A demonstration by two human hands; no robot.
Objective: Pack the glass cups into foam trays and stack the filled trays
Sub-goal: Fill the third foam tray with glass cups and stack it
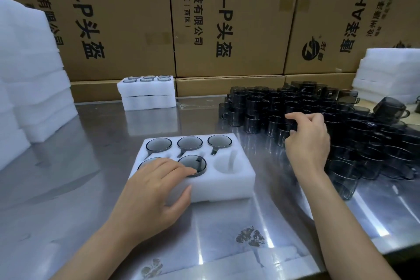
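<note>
Resting on the near foam tray (225, 185), the left hand (152, 188) lies with straight fingers over a front-row cup (192, 164), thumb against the tray's front wall. Five pockets hold cups; the front right pocket is bare. The right hand (306, 141) curls its fingers around a dark glass cup in the pile (341, 120) on the steel surface (68, 177). Two filled trays (147, 93) sit stacked further back.

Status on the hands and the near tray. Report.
Left hand steadying foam tray. Right hand reaching into cup pile. Five pockets filled, front-right pocket empty. Nothing blocking.
</note>
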